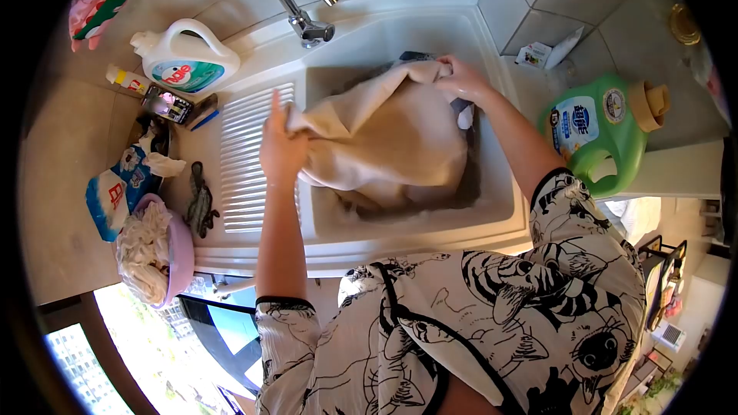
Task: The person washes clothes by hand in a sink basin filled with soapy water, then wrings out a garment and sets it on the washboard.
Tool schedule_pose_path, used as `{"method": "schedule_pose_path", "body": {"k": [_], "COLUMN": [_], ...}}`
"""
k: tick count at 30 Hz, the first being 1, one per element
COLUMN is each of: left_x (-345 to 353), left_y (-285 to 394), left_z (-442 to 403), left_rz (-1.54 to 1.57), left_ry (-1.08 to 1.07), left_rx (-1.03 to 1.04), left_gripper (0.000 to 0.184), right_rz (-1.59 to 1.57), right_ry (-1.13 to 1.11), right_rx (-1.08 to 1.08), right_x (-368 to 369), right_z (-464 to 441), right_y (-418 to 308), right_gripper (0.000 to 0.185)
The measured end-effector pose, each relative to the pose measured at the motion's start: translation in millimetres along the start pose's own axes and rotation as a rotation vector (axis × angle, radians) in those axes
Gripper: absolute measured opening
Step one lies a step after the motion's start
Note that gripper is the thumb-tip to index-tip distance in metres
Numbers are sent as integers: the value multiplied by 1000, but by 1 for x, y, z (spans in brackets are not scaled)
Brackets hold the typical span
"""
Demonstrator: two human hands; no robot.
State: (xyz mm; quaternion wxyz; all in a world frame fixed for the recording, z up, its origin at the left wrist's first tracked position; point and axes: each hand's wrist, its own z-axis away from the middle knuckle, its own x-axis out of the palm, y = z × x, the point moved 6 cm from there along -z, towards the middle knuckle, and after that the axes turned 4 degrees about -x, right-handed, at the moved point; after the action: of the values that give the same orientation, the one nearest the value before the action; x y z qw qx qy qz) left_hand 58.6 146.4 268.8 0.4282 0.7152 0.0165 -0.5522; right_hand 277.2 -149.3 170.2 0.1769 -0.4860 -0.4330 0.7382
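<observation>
A wet beige cloth point(384, 138), perhaps a garment, is stretched between my two hands over the white sink basin point(492, 207). My left hand point(283, 142) grips its left edge beside the ribbed washboard point(250, 169), with one finger pointing up. At the upper right, my right hand point(463, 81) is closed on the cloth's other corner. The lower part of the cloth hangs into the basin, where murky water shows around it. Some dark fabric point(416, 56) pokes out behind the cloth near my right hand.
A chrome faucet point(304, 8) rises behind the basin. White detergent jug point(188, 58), phone point(167, 104) and brush point(203, 114) stand or lie at the left. A pink tub point(181, 253) holds pale cloth. A green detergent jug point(596, 131) sits at the right.
</observation>
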Motion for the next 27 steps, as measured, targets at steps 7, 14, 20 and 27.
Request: {"method": "schedule_pose_path", "body": {"k": [7, 14, 20, 27], "left_x": [112, 191, 214, 232], "left_y": [29, -3, -13, -12], "left_z": [39, 43, 41, 39], "left_rz": [-850, -639, -581, -498], "left_ry": [-438, -633, -812, -831], "left_rx": [679, 294, 218, 128], "left_gripper": [86, 89, 88, 93], "right_rz": [263, 634, 537, 621], "right_ry": [-105, -261, -235, -237], "right_rx": [-109, -112, -33, 45], "right_x": [46, 97, 120, 136], "right_z": [6, 51, 40, 13], "right_y": [25, 28, 60, 102], "right_gripper": [45, 71, 68, 60]}}
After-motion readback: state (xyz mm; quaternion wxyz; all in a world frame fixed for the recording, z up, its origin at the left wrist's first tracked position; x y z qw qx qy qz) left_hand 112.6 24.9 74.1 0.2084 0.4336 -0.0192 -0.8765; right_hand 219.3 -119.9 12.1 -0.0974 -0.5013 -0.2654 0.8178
